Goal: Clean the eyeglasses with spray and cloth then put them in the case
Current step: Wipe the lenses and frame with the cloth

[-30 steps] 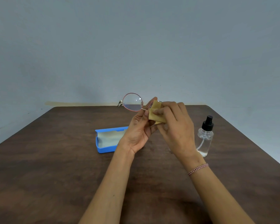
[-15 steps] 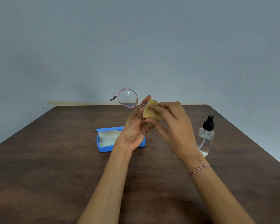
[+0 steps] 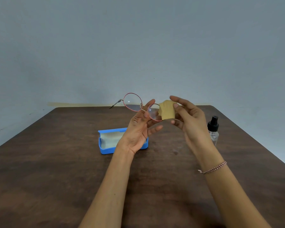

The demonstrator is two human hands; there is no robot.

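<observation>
Forearms reach up from the near edge over the dark wooden table, the right one wearing a beaded bracelet at the wrist. Both hands are raised above the tabletop. The left hand has its palm turned toward the camera and pinches the eyeglasses at the bridge between thumb and forefinger, with its other fingers loosely spread below. The right hand faces it and pinches a folded tan cloth between thumb and fingertips against the outer part of the lens nearer to it. Whether the cloth presses on the glass I cannot tell. The step in hand looks like wiping that lens. Doing it well probably means light, small strokes on both faces, the frame braced close to the lens being rubbed so the thin bridge takes no twist, and bare fingertips kept off the glass. The other lens is uncovered and one temple sticks out to the left. Beyond the hands, the blue case lies open on the table, partly hidden by the left wrist. The spray bottle stands upright further right, behind the right hand.
</observation>
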